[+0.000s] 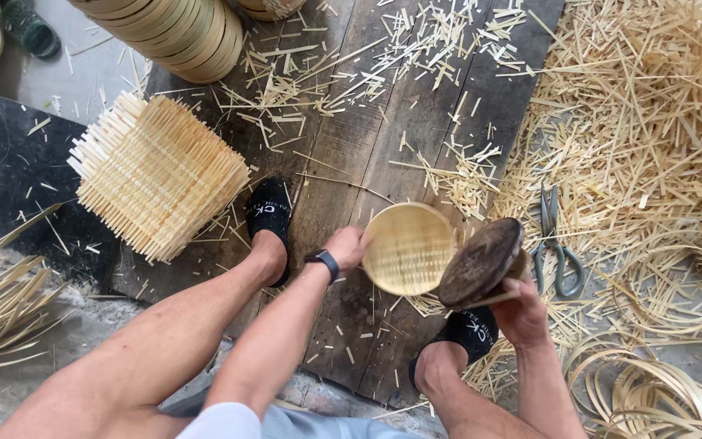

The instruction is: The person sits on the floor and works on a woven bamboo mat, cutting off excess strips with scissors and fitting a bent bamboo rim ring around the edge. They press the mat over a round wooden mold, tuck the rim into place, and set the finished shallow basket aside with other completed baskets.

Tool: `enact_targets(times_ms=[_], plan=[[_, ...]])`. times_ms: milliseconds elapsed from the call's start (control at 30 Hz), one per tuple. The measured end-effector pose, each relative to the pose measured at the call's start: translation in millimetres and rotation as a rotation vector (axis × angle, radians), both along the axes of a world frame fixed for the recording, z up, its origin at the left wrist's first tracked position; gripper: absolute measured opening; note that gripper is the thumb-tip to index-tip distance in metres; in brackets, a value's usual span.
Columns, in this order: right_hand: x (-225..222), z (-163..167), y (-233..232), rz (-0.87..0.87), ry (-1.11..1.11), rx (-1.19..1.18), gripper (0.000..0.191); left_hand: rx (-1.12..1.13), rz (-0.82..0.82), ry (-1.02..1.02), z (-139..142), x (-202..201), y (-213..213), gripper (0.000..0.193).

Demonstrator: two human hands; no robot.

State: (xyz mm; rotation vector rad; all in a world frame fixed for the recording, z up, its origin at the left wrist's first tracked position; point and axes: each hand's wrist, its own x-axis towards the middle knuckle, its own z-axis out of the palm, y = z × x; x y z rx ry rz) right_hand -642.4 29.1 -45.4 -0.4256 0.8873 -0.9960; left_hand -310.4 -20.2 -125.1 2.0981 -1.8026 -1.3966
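Left hand (349, 246) is closed on the left rim of a small round woven bamboo basket (408, 248), which sits tilted with its open mouth up, between the person's two feet on the wooden plank floor (351, 146). Right hand (522, 313) grips a dark round wooden block (481, 262) — it touches the basket's right edge, just beside and slightly nearer. Scissors (558, 252) lie to the right, among bamboo offcuts (635, 122).

We count one small woven basket (408, 248), one dark round block (481, 262), one pair of scissors (556, 248), one slat stack (156, 175), centre left.
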Motion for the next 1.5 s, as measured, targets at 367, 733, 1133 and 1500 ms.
enact_targets(times_ms=[367, 733, 1133, 1500], plan=[[-15, -37, 24, 0.007, 0.012, -0.01, 0.067, 0.049, 0.832, 1.031, 35, -48, -83, 0.072], [49, -55, -11, 0.028, 0.242, 0.251, 0.044, -0.078, 0.612, 0.665, 20, -38, -22, 0.05], [43, -106, 24, 0.103, 0.476, 0.281, 0.043, -0.07, 0.153, -0.804, 84, 259, -45, 0.077], [44, -110, 25, 0.075, 0.43, 0.254, 0.044, -0.487, 0.022, -0.578, 92, 223, -45, 0.077]])
